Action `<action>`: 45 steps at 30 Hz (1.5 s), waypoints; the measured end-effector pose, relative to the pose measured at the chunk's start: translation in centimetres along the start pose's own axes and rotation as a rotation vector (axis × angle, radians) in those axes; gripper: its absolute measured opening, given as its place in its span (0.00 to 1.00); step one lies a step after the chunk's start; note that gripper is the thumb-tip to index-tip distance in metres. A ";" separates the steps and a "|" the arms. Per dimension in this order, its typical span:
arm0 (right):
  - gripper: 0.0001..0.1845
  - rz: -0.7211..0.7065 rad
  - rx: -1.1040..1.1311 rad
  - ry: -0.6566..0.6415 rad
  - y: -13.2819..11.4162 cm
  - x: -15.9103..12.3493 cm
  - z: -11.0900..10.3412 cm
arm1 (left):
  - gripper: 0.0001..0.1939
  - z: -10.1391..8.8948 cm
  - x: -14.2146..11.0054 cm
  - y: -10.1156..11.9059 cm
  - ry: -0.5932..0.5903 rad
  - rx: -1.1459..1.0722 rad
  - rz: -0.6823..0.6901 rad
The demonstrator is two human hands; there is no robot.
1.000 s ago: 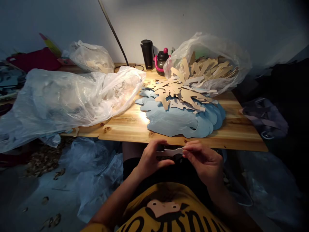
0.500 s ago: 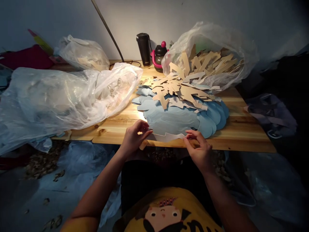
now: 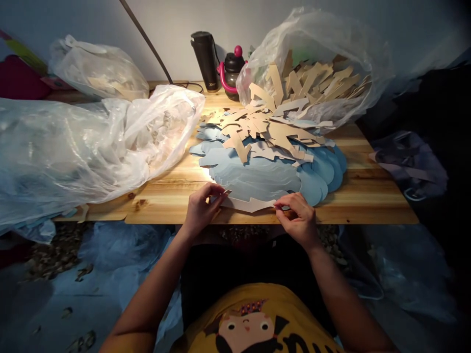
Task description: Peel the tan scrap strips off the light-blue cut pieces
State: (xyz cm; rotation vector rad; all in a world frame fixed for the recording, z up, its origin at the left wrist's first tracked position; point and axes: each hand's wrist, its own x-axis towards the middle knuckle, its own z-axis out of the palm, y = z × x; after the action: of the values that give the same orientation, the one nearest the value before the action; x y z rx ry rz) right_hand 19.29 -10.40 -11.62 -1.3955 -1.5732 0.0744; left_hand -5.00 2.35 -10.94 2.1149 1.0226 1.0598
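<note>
Wooden worktop (image 3: 362, 196): big plastic bag (image 3: 73, 152) on L side, blue card stack (image 3: 253, 179) front-ctr, bag of tan cutouts (image 3: 312, 63) back R, black flask (image 3: 205, 54) + pink-handled bottle (image 3: 231, 73) back edge.

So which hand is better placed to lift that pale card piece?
Probably the right hand: its fingertips pinch one end of the pale card piece, while the left hand only seems to touch the other end.

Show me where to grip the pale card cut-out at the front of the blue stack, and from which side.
Best pinch the pale card cut-out by its two ends, where the left hand and right hand are, coming from the near side: it is thin and flat, and its front edge seems free of the blue stack.
</note>
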 end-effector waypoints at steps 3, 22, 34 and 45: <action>0.09 0.000 -0.022 0.008 0.1 0.0 0.0 | 0.05 0.4 0.2 0.0 0.024 0.047 0.051; 0.11 -0.014 -0.038 0.052 -0.1 0.0 0.0 | 0.03 0.8 0.6 0.2 0.047 0.077 0.100; 0.05 0.088 -0.140 0.083 -0.1 -0.3 0.1 | 0.05 0.7 0.6 0.2 0.028 0.145 0.097; 0.07 0.097 -0.158 0.075 0.1 -0.3 0.3 | 0.03 0.8 0.6 0.1 0.021 0.163 0.102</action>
State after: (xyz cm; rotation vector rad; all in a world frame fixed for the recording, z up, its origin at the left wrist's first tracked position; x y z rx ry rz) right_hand 19.12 -10.43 -12.07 -1.5798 -1.4748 -0.0446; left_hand -4.06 2.61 -11.03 2.3122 1.0525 1.0818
